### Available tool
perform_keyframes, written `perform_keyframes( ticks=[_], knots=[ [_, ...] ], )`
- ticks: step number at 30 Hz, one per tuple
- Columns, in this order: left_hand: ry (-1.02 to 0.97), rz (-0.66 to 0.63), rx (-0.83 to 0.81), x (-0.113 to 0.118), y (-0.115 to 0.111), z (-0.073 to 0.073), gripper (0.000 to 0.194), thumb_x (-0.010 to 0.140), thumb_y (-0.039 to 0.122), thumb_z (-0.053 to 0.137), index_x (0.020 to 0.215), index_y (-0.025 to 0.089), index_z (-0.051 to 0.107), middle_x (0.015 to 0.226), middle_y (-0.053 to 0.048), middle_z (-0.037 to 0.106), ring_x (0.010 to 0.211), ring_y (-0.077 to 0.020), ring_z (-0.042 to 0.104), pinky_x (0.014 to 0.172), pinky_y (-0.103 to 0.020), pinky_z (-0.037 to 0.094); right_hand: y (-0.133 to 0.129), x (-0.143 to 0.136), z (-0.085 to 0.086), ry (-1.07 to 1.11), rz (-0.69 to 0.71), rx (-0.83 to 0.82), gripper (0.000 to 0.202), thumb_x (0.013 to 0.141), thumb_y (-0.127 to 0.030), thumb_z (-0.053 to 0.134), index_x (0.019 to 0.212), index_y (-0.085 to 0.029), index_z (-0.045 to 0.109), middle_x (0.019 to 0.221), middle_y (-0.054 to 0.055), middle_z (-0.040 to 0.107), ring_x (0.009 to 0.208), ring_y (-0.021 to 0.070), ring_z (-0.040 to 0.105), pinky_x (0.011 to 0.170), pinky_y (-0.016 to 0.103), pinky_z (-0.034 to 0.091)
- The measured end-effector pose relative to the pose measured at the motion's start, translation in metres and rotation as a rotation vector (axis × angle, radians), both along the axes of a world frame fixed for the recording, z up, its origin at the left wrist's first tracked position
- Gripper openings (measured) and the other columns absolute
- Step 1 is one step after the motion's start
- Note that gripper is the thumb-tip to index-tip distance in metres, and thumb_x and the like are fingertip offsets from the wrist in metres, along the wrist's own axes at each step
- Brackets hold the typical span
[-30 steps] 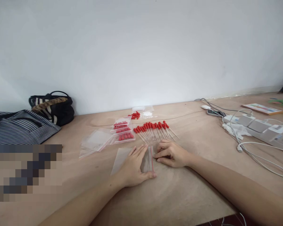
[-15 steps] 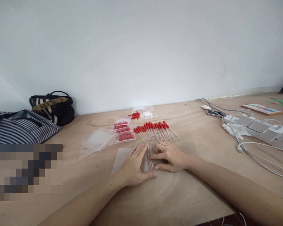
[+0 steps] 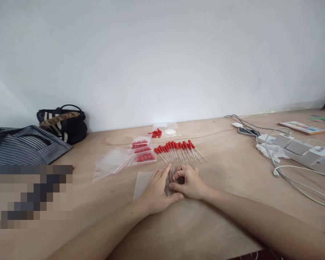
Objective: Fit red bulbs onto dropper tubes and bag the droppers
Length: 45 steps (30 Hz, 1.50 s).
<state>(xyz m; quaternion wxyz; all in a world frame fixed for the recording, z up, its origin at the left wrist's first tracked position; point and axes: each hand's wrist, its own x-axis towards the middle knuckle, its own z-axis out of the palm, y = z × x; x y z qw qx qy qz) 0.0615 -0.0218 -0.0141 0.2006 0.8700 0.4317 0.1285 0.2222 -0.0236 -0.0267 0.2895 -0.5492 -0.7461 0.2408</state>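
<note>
My left hand point(image 3: 158, 191) lies flat, fingers spread, on a clear zip bag point(image 3: 143, 182) on the table. At the bag's red-lined edge, my right hand point(image 3: 188, 181) has its thumb and index finger pinched together on the bag. Just beyond both hands is a row of sticks with red tips point(image 3: 176, 146). Behind my left hand, filled bags with red pieces point(image 3: 144, 157) overlap one another. Flat, clear bags point(image 3: 111, 162) lie to their left. A small pile of red pieces point(image 3: 157, 133) sits further back, next to a clear plastic packet point(image 3: 169, 130).
A striped bag point(image 3: 29, 146) and a black bag point(image 3: 73, 126) stand at the left. On the right are a power strip with chargers point(image 3: 300, 146), white cables point(image 3: 300, 184), a crumpled tissue point(image 3: 273, 152), a dark device point(image 3: 248, 132) and a flat colourful box point(image 3: 302, 127).
My right hand has moved left to the bag's edge, and its thumb and index finger have closed together. My left hand stays spread on the bag, shifted slightly right.
</note>
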Motion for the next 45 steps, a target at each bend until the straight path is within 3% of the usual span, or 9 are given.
perform_keyframes(
  ticks=[5, 11, 17, 20, 26, 34, 40, 42, 45],
  knots=[
    [0.056, -0.056, 0.037, -0.007, 0.002, 0.004, 0.081, 0.072, 0.052, 0.054, 0.135, 0.017, 0.018, 0.138, -0.013, 0.032, 0.127, -0.0283, 0.026, 0.104, -0.054, 0.012, 0.005, 0.006, -0.003, 0.043, -0.037, -0.032, 0.014, 0.067, -0.025, 0.060, 0.055, -0.017, 0.058, 0.077, 0.000, 0.058, 0.082, 0.0178, 0.051, 0.080, 0.042, 0.029],
    [0.040, -0.137, 0.073, -0.013, 0.007, 0.002, 0.071, 0.077, 0.049, 0.050, 0.134, 0.017, 0.022, 0.137, -0.012, 0.034, 0.126, -0.0244, 0.028, 0.105, -0.047, 0.017, 0.008, 0.021, -0.005, 0.130, 0.086, 0.046, 0.030, 0.078, -0.038, 0.052, 0.057, -0.016, 0.059, 0.073, 0.002, 0.059, 0.074, 0.0148, 0.052, 0.074, 0.033, 0.035],
    [0.012, -0.114, 0.083, -0.013, 0.006, 0.000, 0.070, 0.076, 0.050, 0.051, 0.133, 0.018, 0.026, 0.136, -0.012, 0.037, 0.125, -0.0275, 0.031, 0.104, -0.049, 0.021, 0.002, 0.037, 0.009, -0.169, 0.343, 0.336, 0.030, 0.078, -0.048, 0.051, 0.081, -0.022, 0.066, 0.099, 0.004, 0.058, 0.089, 0.0189, 0.047, 0.080, 0.038, 0.026],
    [0.019, -0.114, 0.074, -0.013, 0.007, 0.000, 0.070, 0.076, 0.051, 0.050, 0.133, 0.017, 0.027, 0.136, -0.011, 0.037, 0.126, -0.0275, 0.029, 0.104, -0.049, 0.021, 0.002, 0.044, 0.010, -0.279, 0.491, 0.393, 0.037, 0.075, -0.053, 0.051, 0.089, -0.022, 0.065, 0.100, 0.005, 0.059, 0.088, 0.0190, 0.046, 0.079, 0.037, 0.024],
    [0.015, -0.156, 0.089, -0.014, 0.009, 0.001, 0.068, 0.078, 0.050, 0.047, 0.133, 0.015, 0.026, 0.135, -0.012, 0.038, 0.125, -0.0255, 0.032, 0.104, -0.047, 0.020, 0.003, 0.046, 0.008, -0.331, 0.608, 0.379, 0.066, 0.071, -0.061, 0.049, 0.126, -0.025, 0.042, 0.103, 0.006, 0.060, 0.087, 0.0197, 0.043, 0.075, 0.035, 0.023],
    [0.014, -0.142, 0.093, -0.017, 0.004, 0.005, 0.087, 0.064, 0.057, 0.060, 0.133, 0.019, 0.024, 0.136, -0.013, 0.035, 0.123, -0.0314, 0.033, 0.102, -0.052, 0.021, 0.005, 0.045, 0.009, -0.381, 0.589, 0.424, 0.074, 0.069, -0.061, 0.052, 0.132, -0.028, 0.032, 0.104, 0.006, 0.059, 0.088, 0.0199, 0.042, 0.077, 0.035, 0.022],
    [-0.039, -0.104, 0.088, -0.018, 0.006, 0.001, 0.065, 0.075, 0.039, 0.055, 0.131, 0.021, 0.027, 0.132, -0.008, 0.042, 0.121, -0.0255, 0.037, 0.103, -0.047, 0.023, 0.007, 0.047, 0.012, -0.192, 0.540, 0.314, 0.049, 0.069, -0.053, 0.058, 0.110, -0.026, 0.056, 0.100, 0.004, 0.061, 0.090, 0.0200, 0.047, 0.081, 0.037, 0.025],
    [-0.027, -0.105, 0.086, -0.018, 0.006, 0.001, 0.064, 0.075, 0.039, 0.054, 0.131, 0.021, 0.029, 0.131, -0.008, 0.043, 0.121, -0.0262, 0.036, 0.103, -0.048, 0.023, 0.016, 0.051, 0.013, -0.078, 0.395, 0.271, 0.033, 0.074, -0.048, 0.055, 0.091, -0.022, 0.064, 0.090, 0.003, 0.063, 0.085, 0.0182, 0.051, 0.080, 0.036, 0.029],
    [-0.002, -0.094, 0.085, -0.017, 0.006, 0.004, 0.064, 0.075, 0.041, 0.054, 0.130, 0.018, 0.030, 0.130, -0.010, 0.043, 0.122, -0.0276, 0.035, 0.102, -0.047, 0.026, 0.044, 0.063, 0.011, 0.061, -0.053, 0.196, 0.027, 0.077, -0.042, 0.050, 0.076, -0.017, 0.060, 0.077, 0.003, 0.062, 0.072, 0.0155, 0.055, 0.066, 0.028, 0.038]
  ],
)
